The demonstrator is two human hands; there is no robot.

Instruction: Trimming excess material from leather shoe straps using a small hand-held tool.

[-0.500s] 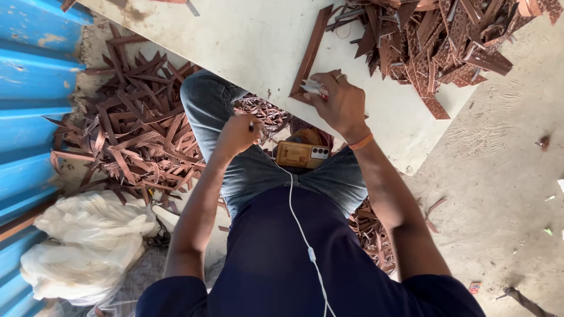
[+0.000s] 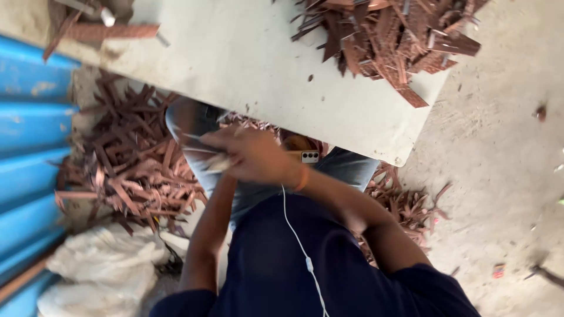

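Seated at a pale surface [image 2: 247, 64], a person brings the right hand [image 2: 255, 155] across the lap, fingers curled around a thin strip [image 2: 202, 144] that juts left from the blurred grip. The left hand [image 2: 220, 165] lies mostly hidden beneath it; its grip cannot be told. Reddish-brown scrap [image 2: 132, 170] lies heaped left.

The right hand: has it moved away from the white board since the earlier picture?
Yes. The right hand left the white board and is now over the lap, near the left hand.
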